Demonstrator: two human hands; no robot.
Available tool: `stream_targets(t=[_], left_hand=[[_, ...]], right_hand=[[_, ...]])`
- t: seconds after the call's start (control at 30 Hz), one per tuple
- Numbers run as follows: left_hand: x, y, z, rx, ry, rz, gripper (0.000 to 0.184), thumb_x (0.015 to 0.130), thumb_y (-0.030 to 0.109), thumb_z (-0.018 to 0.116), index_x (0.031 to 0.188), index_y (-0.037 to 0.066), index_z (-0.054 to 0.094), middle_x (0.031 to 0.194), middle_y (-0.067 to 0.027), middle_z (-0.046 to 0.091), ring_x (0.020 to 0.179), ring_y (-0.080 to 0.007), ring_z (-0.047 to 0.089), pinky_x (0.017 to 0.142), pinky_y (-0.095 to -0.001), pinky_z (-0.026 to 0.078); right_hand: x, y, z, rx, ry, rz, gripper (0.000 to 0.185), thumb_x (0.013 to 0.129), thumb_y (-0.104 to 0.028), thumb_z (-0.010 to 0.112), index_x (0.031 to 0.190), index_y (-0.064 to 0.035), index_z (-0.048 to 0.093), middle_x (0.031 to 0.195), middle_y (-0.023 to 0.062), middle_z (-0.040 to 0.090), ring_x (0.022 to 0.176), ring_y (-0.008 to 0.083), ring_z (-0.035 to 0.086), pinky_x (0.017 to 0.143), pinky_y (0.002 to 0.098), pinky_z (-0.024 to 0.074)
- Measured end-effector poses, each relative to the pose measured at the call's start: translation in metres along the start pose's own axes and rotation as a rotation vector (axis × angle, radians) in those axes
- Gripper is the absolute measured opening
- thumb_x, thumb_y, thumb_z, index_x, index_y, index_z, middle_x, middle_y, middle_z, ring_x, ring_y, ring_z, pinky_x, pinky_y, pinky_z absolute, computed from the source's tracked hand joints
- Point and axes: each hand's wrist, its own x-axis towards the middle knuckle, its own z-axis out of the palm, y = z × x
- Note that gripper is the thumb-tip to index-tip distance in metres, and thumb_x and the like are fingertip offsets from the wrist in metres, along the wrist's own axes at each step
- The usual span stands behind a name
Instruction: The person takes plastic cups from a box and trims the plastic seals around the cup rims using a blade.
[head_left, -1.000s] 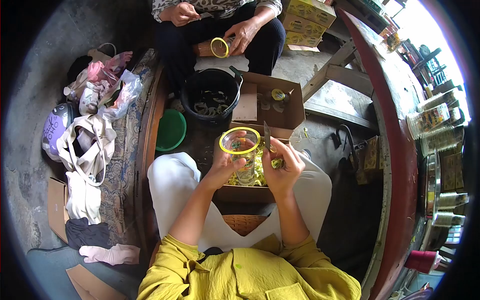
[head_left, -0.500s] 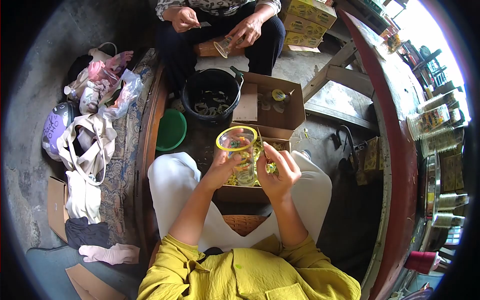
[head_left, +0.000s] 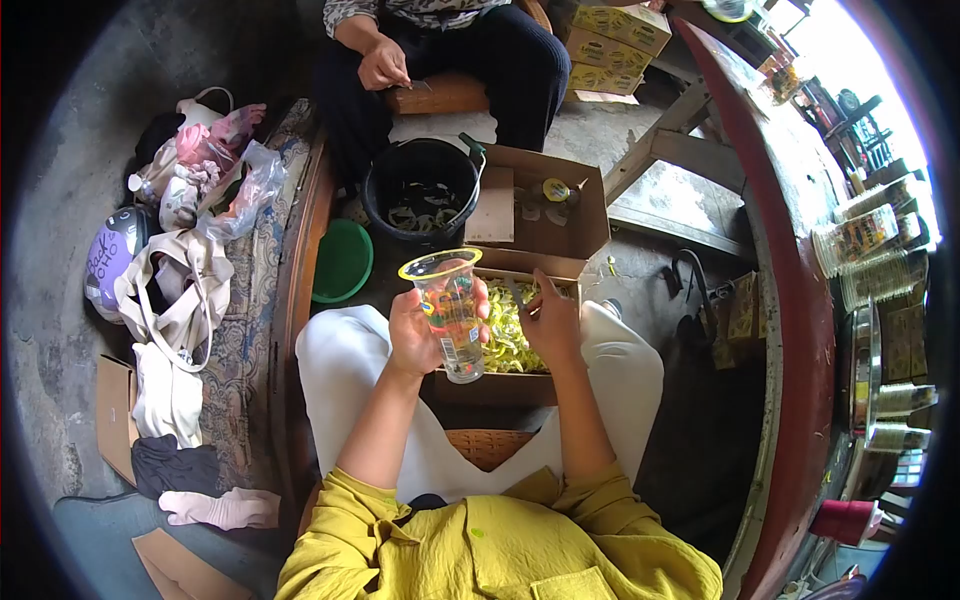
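My left hand (head_left: 415,335) is wrapped round a clear printed plastic cup (head_left: 452,325) with a yellow rim, held tilted above my lap. Coloured print and a barcode show on the cup's wall. Close to its right, my right hand (head_left: 550,320) is closed over the right side of a cardboard box (head_left: 490,388); what its fingers hold, if anything, I cannot make out. Yellow-green strips (head_left: 512,335) fill the box below both hands.
Ahead stand a black bucket (head_left: 420,235) with scraps inside and an open carton (head_left: 590,235). Opposite sits a person whose hand (head_left: 384,64) pinches a small thin piece. A red-edged table (head_left: 800,360) bearing stacked cups (head_left: 860,240) runs along the right; a green lid (head_left: 343,260) lies left.
My left hand has turned the cup and moved it slightly left. My right hand has drawn away from the cup's rim. The other person's cup and the hand holding it have left their lap.
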Motion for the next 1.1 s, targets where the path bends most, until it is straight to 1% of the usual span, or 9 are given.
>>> stream_targets(t=[0.03,0.13,0.23,0.47,0.53,0.7,0.93,1.03,1.1], left_hand=[[0.000,0.000,0.000,-0.006,-0.018,0.001,0.057,0.080,0.043,0.048,0.123,0.006,0.041,0.105,-0.0190,0.050,0.091,-0.0276,0.051,0.069,-0.0421,0.049],[0.001,0.001,0.001,0.021,-0.034,-0.014,0.065,0.078,0.048,0.049,0.124,0.002,0.038,0.102,-0.0157,0.048,0.090,-0.0250,0.049,0.066,-0.0402,0.047],[-0.001,0.002,0.002,-0.027,-0.022,-0.030,0.066,0.078,0.048,0.049,0.123,0.001,0.038,0.102,-0.0157,0.049,0.086,-0.0241,0.051,0.064,-0.0386,0.048],[-0.001,0.003,0.010,-0.241,0.010,-0.029,0.066,0.079,0.049,0.049,0.120,-0.001,0.037,0.093,-0.0107,0.043,0.070,-0.0177,0.054,0.058,-0.0353,0.048],[-0.001,0.003,0.010,-0.306,-0.031,-0.038,0.066,0.080,0.049,0.050,0.121,-0.002,0.036,0.094,-0.0101,0.042,0.070,-0.0173,0.054,0.057,-0.0345,0.047],[0.000,0.004,0.010,-0.347,-0.112,-0.044,0.070,0.079,0.049,0.053,0.124,-0.001,0.032,0.097,-0.0101,0.037,0.072,-0.0164,0.053,0.057,-0.0321,0.047],[-0.002,-0.001,0.000,-0.197,-0.097,0.003,0.072,0.080,0.049,0.054,0.128,0.002,0.029,0.100,-0.0093,0.036,0.074,-0.0165,0.051,0.061,-0.0315,0.047],[-0.002,0.000,-0.004,-0.132,-0.068,0.005,0.068,0.081,0.047,0.053,0.128,0.003,0.031,0.102,-0.0095,0.036,0.075,-0.0168,0.050,0.062,-0.0312,0.047],[-0.002,0.003,-0.004,-0.043,-0.017,0.008,0.065,0.082,0.046,0.052,0.127,0.003,0.033,0.103,-0.0099,0.037,0.076,-0.0170,0.050,0.063,-0.0312,0.047]], right_hand=[[0.000,0.007,0.005,-0.093,-0.032,0.029,0.064,0.064,-0.006,0.064,0.123,0.0000,0.043,0.066,0.0096,0.063,0.056,0.0185,0.061,0.059,0.0306,0.0488],[0.001,0.019,0.011,-0.027,-0.118,0.065,0.075,0.061,-0.002,0.062,0.128,0.0077,0.031,0.064,0.0126,0.062,0.059,0.0264,0.061,0.062,0.0340,0.0492],[0.003,0.027,0.015,0.000,-0.142,0.046,0.077,0.060,-0.003,0.062,0.129,0.0091,0.029,0.062,0.0117,0.061,0.060,0.0250,0.061,0.062,0.0337,0.0489],[0.004,0.031,0.015,0.132,-0.103,-0.001,0.067,0.062,-0.006,0.065,0.123,0.0051,0.040,0.066,0.0127,0.062,0.062,0.0246,0.062,0.060,0.0329,0.0484],[0.004,0.032,0.017,0.223,-0.143,0.084,0.064,0.062,-0.007,0.065,0.121,0.0037,0.042,0.066,0.0127,0.062,0.063,0.0243,0.062,0.060,0.0328,0.0484],[0.004,0.029,0.013,0.194,-0.158,0.047,0.063,0.064,-0.004,0.064,0.123,-0.0010,0.042,0.068,0.0126,0.062,0.062,0.0215,0.063,0.061,0.0318,0.0488],[-0.001,0.002,-0.008,0.289,-0.141,0.119,0.062,0.065,-0.002,0.064,0.123,-0.0024,0.044,0.068,0.0121,0.063,0.061,0.0199,0.063,0.060,0.0307,0.0490],[0.002,0.013,-0.004,0.205,-0.150,0.024,0.066,0.065,-0.006,0.068,0.125,-0.0029,0.042,0.071,0.0083,0.063,0.061,0.0125,0.060,0.057,0.0252,0.0479],[0.003,0.017,-0.005,0.225,-0.115,0.003,0.058,0.066,-0.004,0.068,0.120,-0.0017,0.047,0.071,0.0079,0.063,0.061,0.0106,0.059,0.058,0.0244,0.0473]])
